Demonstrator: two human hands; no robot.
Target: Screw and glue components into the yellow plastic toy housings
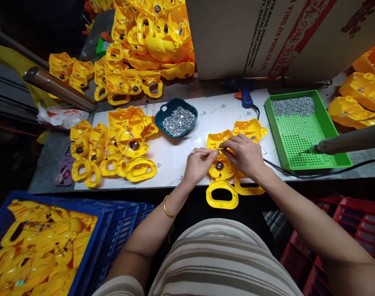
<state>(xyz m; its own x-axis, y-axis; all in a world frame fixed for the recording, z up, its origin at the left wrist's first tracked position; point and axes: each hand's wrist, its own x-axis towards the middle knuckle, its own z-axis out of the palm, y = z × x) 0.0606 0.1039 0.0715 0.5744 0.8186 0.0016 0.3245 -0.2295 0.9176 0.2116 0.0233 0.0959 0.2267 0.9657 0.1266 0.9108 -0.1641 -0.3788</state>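
My left hand (201, 164) is closed in a pinch on a thin pale wire (206, 149), which runs level across the thumb and fingers. Just to its right, my right hand (244, 154) has its fingers bent and pressed together at the wire's end; what exactly they grip is too small to tell. Both hands are over a yellow plastic shell half (227, 172) with a round speaker (219, 165) inside and a ring handle at the table edge. Partly behind my right hand lies a second yellow shell half (249, 126), with thin wires.
A dark teal bowl (158, 119) holds small metal parts. Left are several wired shells (126, 123); behind them is a shell pile (165, 49). Right are a green tray (301, 142) with screws, an electric screwdriver (350, 139) and a blue glue gun (246, 98). A blue crate (98, 230) stands lower left.
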